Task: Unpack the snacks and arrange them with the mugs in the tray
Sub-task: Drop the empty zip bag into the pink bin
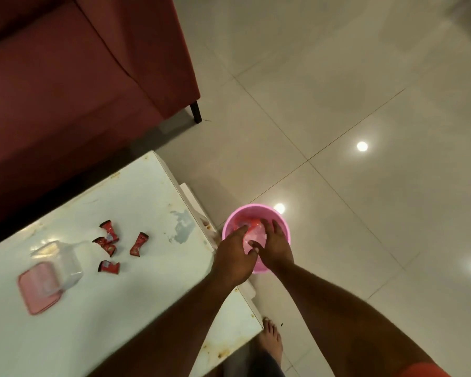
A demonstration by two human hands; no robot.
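Observation:
Several small red snack packets [111,245] lie scattered on the white table [136,295]. Left of them stands a clear plastic container [57,261], and its pink lid [38,288] lies against its near side. Beside the table's right edge a pink bin [279,217] sits on the floor. A clear and red plastic wrapper [252,231] lies inside it. My left hand [233,258] and my right hand [276,247] reach into the bin with fingers stretched out, touching the wrapper from either side. Both thumbs meet at its near edge.
A dark red sofa [65,91] stands behind the table, with its black leg [195,112] on the tiled floor [365,104]. My bare foot [271,338] stands by the table's near right corner. The floor reflects ceiling lights.

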